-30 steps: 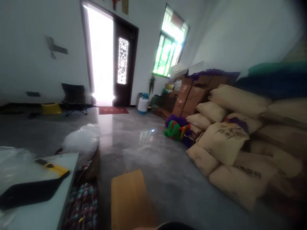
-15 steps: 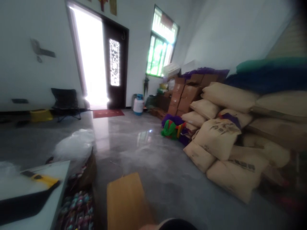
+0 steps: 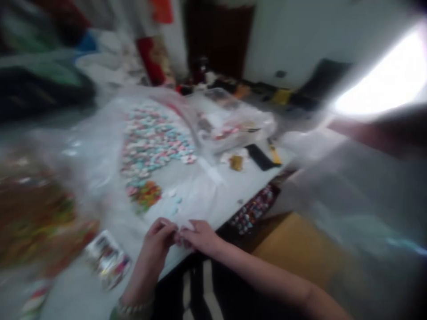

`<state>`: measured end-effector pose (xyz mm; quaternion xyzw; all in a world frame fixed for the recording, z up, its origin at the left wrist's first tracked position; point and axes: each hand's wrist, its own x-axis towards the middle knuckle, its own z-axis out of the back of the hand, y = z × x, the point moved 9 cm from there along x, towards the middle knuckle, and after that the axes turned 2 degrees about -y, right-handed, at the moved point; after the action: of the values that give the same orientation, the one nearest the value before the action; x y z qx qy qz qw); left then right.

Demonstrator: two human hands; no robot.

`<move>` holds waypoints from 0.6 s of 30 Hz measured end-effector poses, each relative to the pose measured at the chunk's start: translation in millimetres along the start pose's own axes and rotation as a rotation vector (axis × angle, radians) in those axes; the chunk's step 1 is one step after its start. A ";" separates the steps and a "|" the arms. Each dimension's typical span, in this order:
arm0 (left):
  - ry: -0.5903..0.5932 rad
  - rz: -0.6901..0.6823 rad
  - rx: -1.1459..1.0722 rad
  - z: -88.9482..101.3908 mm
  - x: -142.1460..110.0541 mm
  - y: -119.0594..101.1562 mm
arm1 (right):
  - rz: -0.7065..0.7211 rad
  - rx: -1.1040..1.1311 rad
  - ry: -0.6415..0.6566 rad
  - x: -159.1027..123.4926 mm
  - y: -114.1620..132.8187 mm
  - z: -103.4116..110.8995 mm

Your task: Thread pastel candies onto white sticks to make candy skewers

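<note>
Left hand (image 3: pixel 156 238), right hand (image 3: pixel 200 235) together, forearms (image 3: pixel 260 275) converging, fingertips (image 3: pixel 172 229) touching; any held item blurred.

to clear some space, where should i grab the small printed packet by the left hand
Probably pinch the printed packet along the edge facing the left hand, coming from above on that side. It lies flat on the white table, looks thin, and that edge is closest. Blur hides its exact shape.

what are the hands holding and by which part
A small white piece seems pinched between fingertips of the left hand and right hand; blur hides which part.
</note>
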<state>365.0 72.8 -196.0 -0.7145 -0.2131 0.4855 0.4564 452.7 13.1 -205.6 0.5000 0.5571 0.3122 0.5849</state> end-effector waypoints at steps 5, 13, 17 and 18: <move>-0.198 -0.012 0.025 55.4 -5.3 20.9 | -0.220 -0.005 0.110 9.4 -23.7 -19.5; -0.297 -0.342 0.722 55.6 34.0 -12.6 | -0.105 0.191 -0.257 55.9 -12.7 56.6; -0.156 -0.451 1.142 15.3 55.4 -9.6 | -0.220 0.050 -0.268 60.8 -31.3 61.8; -0.142 -0.452 1.182 11.3 58.9 -6.4 | -0.244 0.018 -0.287 59.9 -35.3 64.2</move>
<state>381.6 125.0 -221.2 -0.2453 -0.0845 0.4590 0.8497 518.8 42.4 -266.6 0.4734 0.5272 0.1591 0.6875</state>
